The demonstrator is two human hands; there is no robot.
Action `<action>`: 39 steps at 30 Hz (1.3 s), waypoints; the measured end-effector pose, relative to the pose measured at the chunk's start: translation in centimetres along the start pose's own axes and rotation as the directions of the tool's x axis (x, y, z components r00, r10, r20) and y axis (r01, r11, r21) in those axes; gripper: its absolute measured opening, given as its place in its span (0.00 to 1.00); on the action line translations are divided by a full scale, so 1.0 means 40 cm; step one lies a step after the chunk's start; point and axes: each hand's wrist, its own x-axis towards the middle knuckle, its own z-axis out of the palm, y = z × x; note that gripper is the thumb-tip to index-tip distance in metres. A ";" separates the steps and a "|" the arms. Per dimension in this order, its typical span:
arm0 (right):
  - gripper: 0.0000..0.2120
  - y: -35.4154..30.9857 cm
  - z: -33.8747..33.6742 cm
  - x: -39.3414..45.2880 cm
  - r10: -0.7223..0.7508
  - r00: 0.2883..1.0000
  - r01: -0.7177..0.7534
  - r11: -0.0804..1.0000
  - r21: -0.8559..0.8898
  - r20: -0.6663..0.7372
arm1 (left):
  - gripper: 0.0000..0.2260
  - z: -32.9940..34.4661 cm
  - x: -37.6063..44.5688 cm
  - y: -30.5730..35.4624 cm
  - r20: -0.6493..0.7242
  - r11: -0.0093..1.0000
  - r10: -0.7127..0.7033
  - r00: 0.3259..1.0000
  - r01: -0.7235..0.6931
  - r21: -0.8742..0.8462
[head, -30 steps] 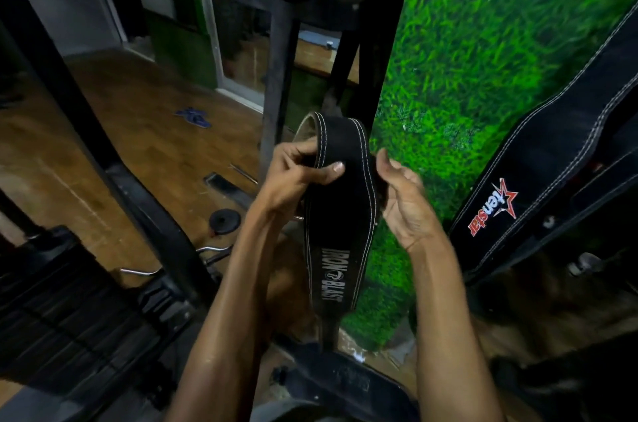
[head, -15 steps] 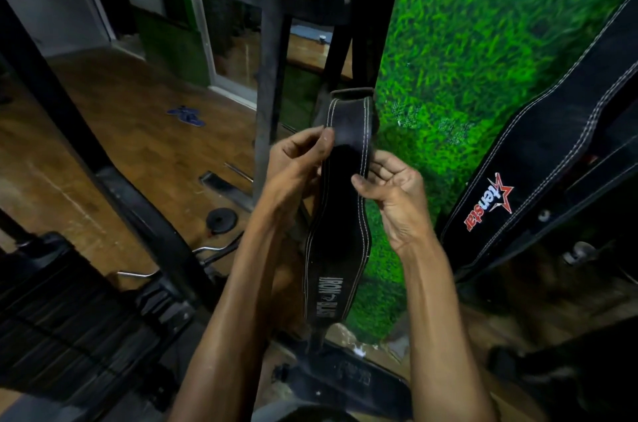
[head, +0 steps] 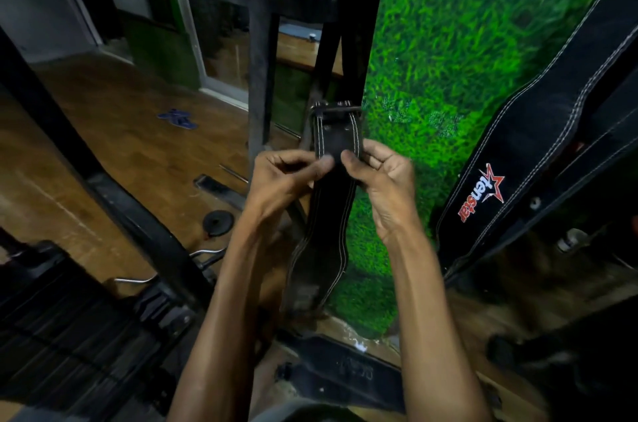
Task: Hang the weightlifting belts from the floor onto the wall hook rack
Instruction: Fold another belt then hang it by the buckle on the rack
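Green turf wall behind, both hands, left hand, right hand, pinching black belt edges; second belt beside

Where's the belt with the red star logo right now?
In the head view the star-logo belt hangs slanted on the right, against the green turf wall, just right of the right hand and the belt both hands pinch.

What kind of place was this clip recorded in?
Most likely a gym: a weightlifting belt held in both hands, another belt hanging on the grass-print wall, and a weight plate on the wooden floor.
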 end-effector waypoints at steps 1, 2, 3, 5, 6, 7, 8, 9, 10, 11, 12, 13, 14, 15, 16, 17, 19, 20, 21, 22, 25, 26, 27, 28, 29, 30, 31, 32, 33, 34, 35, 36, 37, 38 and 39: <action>0.12 0.011 0.001 -0.004 -0.020 1.000 0.020 0.999 -0.041 0.001 | 0.10 0.001 -0.001 0.014 -0.057 0.995 -0.054 0.997 0.050 -0.084; 0.13 0.022 0.003 -0.009 -0.032 0.999 0.033 0.997 -0.071 0.009 | 0.10 0.000 0.001 0.025 -0.089 0.983 -0.103 0.991 0.088 -0.158; 0.13 0.034 0.003 -0.013 -0.041 0.999 0.043 0.993 -0.108 0.017 | 0.10 -0.002 0.004 0.033 -0.093 0.974 -0.130 0.987 0.110 -0.197; 0.13 0.044 0.002 -0.017 -0.037 0.999 0.040 0.988 -0.150 0.026 | 0.13 -0.010 0.008 0.039 -0.076 0.980 -0.119 0.990 0.105 -0.168; 0.15 0.044 0.002 -0.020 -0.036 0.999 0.040 0.986 -0.159 0.028 | 0.13 -0.015 0.008 0.040 -0.067 0.990 -0.094 0.993 0.086 -0.115; 0.17 0.044 0.000 -0.019 -0.037 0.999 0.040 0.984 -0.173 0.023 | 0.13 -0.016 0.008 0.040 -0.060 0.997 -0.064 0.996 0.061 -0.055; 0.18 0.043 -0.003 -0.021 -0.036 0.999 0.039 0.986 -0.165 0.021 | 0.13 -0.014 0.008 0.039 -0.058 1.000 -0.030 0.998 0.030 0.000; 0.17 0.043 -0.006 -0.023 -0.029 0.999 0.032 0.987 -0.160 0.019 | 0.15 -0.011 0.009 0.037 -0.064 1.000 0.002 0.998 -0.001 0.029; 0.17 0.041 -0.008 -0.026 -0.021 1.000 0.024 0.988 -0.151 0.023 | 0.17 -0.006 0.009 0.034 -0.077 0.999 0.034 0.996 -0.031 0.039; 0.18 0.039 -0.011 -0.027 -0.020 1.000 0.023 0.988 -0.154 0.018 | 0.19 -0.001 0.010 0.029 -0.091 0.997 0.063 0.994 -0.059 0.045; 0.19 0.033 -0.012 -0.027 -0.018 1.000 0.019 0.988 -0.152 0.007 | 0.21 0.001 0.010 0.024 -0.098 0.995 0.090 0.991 -0.085 0.055; 0.20 0.028 -0.016 -0.025 -0.018 1.000 0.014 0.989 -0.146 -0.025 | 0.22 0.002 0.010 0.018 -0.100 0.991 0.119 0.988 -0.112 0.067; 0.21 0.022 -0.021 -0.021 -0.020 0.997 0.011 0.992 -0.122 -0.071 | 0.23 0.002 0.008 0.013 -0.102 0.987 0.145 0.984 -0.138 0.078; 0.23 0.011 -0.028 -0.017 -0.032 0.992 0.020 0.995 -0.097 -0.123 | 0.24 0.002 0.005 0.010 -0.105 0.984 0.168 0.980 -0.159 0.084; 0.23 -0.003 -0.035 -0.015 -0.053 0.987 0.044 0.997 -0.057 -0.155 | 0.24 0.002 0.002 0.007 -0.108 0.980 0.186 0.977 -0.177 0.085; 0.22 -0.016 -0.041 -0.014 -0.065 0.983 0.062 0.998 -0.022 -0.173 | 0.23 0.001 0.002 0.004 -0.107 0.978 0.199 0.974 -0.190 0.087; 0.16 -0.043 -0.050 -0.018 -0.071 0.982 0.067 0.997 -0.030 -0.175 | 0.21 0.001 0.002 0.000 -0.104 0.977 0.207 0.973 -0.200 0.074; 0.13 -0.056 -0.051 -0.022 -0.068 0.985 0.056 0.995 -0.079 -0.157 | 0.20 0.000 0.000 0.000 -0.101 0.979 0.201 0.974 -0.195 0.064; 0.14 -0.066 -0.049 -0.023 -0.064 0.989 0.043 0.988 -0.149 -0.133 | 0.21 0.000 -0.002 -0.001 -0.096 0.980 0.194 0.976 -0.189 0.058; 0.18 -0.077 -0.044 -0.024 -0.060 0.993 0.037 0.975 -0.221 -0.098 | 0.22 0.001 -0.003 -0.002 -0.087 0.981 0.190 0.978 -0.186 0.058; 0.29 -0.104 -0.025 -0.034 -0.109 0.994 0.107 0.936 -0.336 0.014 | 0.23 0.008 0.002 -0.016 -0.086 0.982 0.180 0.980 -0.173 0.078; 0.31 -0.111 -0.020 -0.039 -0.161 0.986 0.168 0.944 -0.284 0.050 | 0.22 0.007 0.003 -0.021 -0.095 0.982 0.178 0.979 -0.171 0.080; 0.33 -0.119 -0.018 -0.043 -0.201 0.978 0.209 0.963 -0.170 0.063 | 0.22 0.006 0.004 -0.025 -0.105 0.982 0.179 0.978 -0.171 0.083; 0.35 -0.133 -0.015 -0.049 -0.218 0.974 0.220 0.975 -0.034 0.057 | 0.21 0.004 0.004 -0.028 -0.112 0.981 0.182 0.977 -0.173 0.090; 0.37 -0.141 -0.017 -0.051 -0.225 0.974 0.224 0.974 0.038 0.032 | 0.22 0.001 0.004 -0.031 -0.115 0.979 0.188 0.975 -0.178 0.096; 0.37 -0.145 -0.020 -0.050 -0.229 0.973 0.229 0.973 0.022 -0.001 | 0.22 -0.002 0.004 -0.034 -0.109 0.978 0.193 0.975 -0.182 0.101; 0.37 -0.142 -0.022 -0.046 -0.219 0.975 0.217 0.974 -0.065 -0.038 | 0.22 -0.003 0.004 -0.035 -0.103 0.977 0.195 0.975 -0.184 0.105; 0.37 -0.140 -0.020 -0.043 -0.195 0.979 0.182 0.967 -0.176 -0.059 | 0.22 -0.005 0.005 -0.035 -0.097 0.977 0.194 0.976 -0.184 0.109; 0.38 -0.135 -0.018 -0.040 -0.152 0.986 0.125 0.946 -0.299 -0.069 | 0.21 -0.005 0.008 -0.035 -0.088 0.976 0.193 0.977 -0.183 0.116; 0.40 -0.130 -0.012 -0.037 -0.096 0.994 0.065 0.907 -0.416 -0.055 | 0.20 -0.005 0.011 -0.037 -0.075 0.976 0.191 0.979 -0.180 0.125; 0.43 -0.127 -0.006 -0.035 -0.035 0.999 0.017 0.858 -0.514 -0.025 | 0.19 -0.003 0.013 -0.038 -0.059 0.976 0.184 0.981 -0.176 0.128; 0.46 -0.124 -0.003 -0.036 0.009 1.000 -0.002 0.820 -0.573 0.010 | 0.17 -0.002 0.014 -0.040 -0.037 0.978 0.177 0.984 -0.171 0.123; 0.48 -0.121 0.001 -0.037 0.017 0.999 0.016 0.807 -0.591 0.050 | 0.15 0.000 0.014 -0.039 -0.017 0.978 0.172 0.985 -0.168 0.121; 0.48 -0.117 0.003 -0.038 -0.016 0.996 0.063 0.825 -0.561 0.089 | 0.16 0.002 0.014 -0.039 -0.004 0.979 0.166 0.986 -0.164 0.122; 0.46 -0.118 0.003 -0.040 -0.080 0.990 0.128 0.867 -0.483 0.118 | 0.16 0.003 0.013 -0.040 0.005 0.979 0.165 0.986 -0.164 0.121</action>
